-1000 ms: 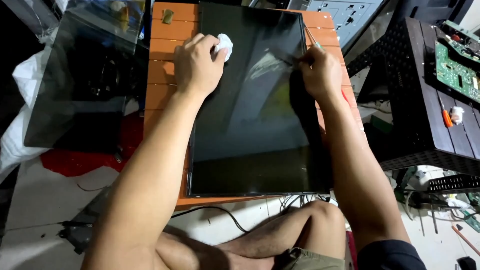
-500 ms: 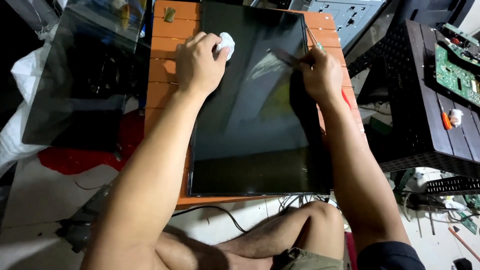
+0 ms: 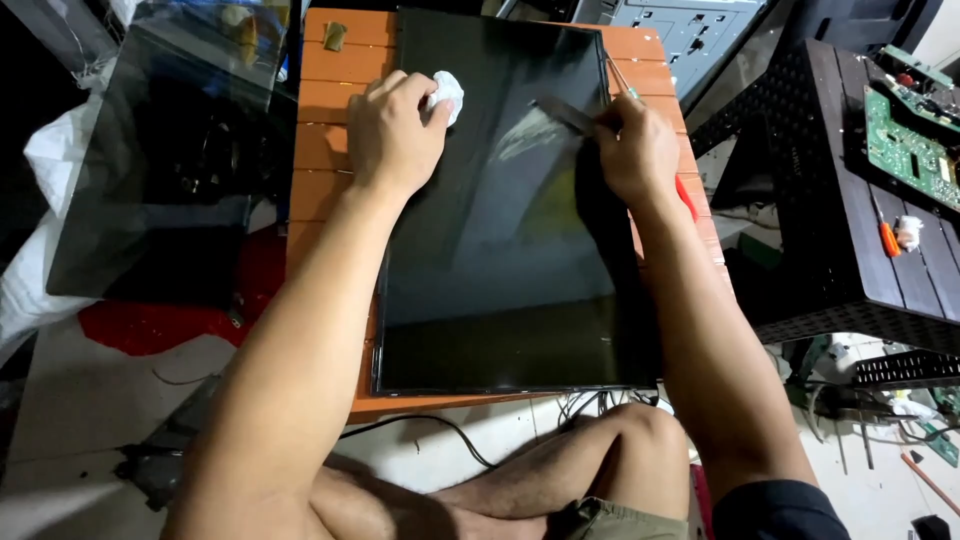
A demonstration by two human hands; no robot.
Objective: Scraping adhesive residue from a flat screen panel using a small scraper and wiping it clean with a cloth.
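A large black flat screen panel (image 3: 500, 250) lies flat on a low orange slatted table (image 3: 325, 150). My left hand (image 3: 393, 135) rests on the panel's upper left edge, fingers closed on a small white wad of tissue (image 3: 447, 92). My right hand (image 3: 632, 150) is at the panel's upper right and grips a thin dark flat tool (image 3: 565, 115), whose blade lies across the glossy surface pointing left. My bare knee (image 3: 620, 440) shows below the table's near edge.
A second dark glass panel (image 3: 160, 170) leans at the left over a red object (image 3: 170, 320). A black crate-like stand (image 3: 840, 200) at the right carries a green circuit board (image 3: 910, 145). A grey metal back plate (image 3: 690, 30) lies beyond the table. Cables (image 3: 420, 425) trail on the floor.
Both hands stay in nearly the same places on the panel. The dark tool in my right hand has shifted slightly on the glass.
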